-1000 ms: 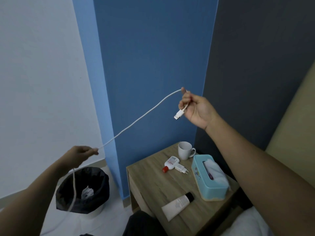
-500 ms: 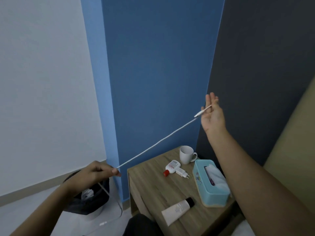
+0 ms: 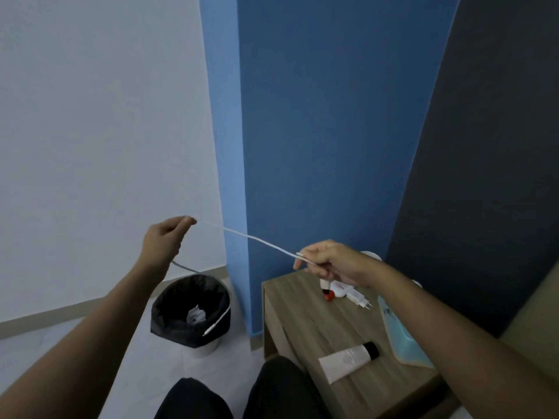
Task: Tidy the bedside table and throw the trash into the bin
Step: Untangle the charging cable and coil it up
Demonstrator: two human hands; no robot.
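A thin white charging cable [image 3: 254, 238] stretches through the air between my two hands. My left hand [image 3: 165, 241] pinches it at the upper left, in front of the white wall. My right hand [image 3: 331, 263] grips the other end above the wooden bedside table [image 3: 302, 316]. The cable's loose tail runs behind my left wrist and hangs down, its plug end [image 3: 211, 328] dangling over the black-lined bin [image 3: 190, 309]. The bin stands on the floor left of the table, with crumpled white paper inside.
On the table lie a white tube with a black cap [image 3: 348, 359], a white bottle with a red cap [image 3: 328, 293], a white charger plug [image 3: 360, 299] and a light blue tissue box [image 3: 399, 337]. A white mug [image 3: 370, 254] peeks out behind my right hand. My dark-trousered knees [image 3: 242, 394] are below.
My right hand has dropped from high by the wall to just above the table and closed on the cable. My left hand has risen, and the cable between them has shortened.
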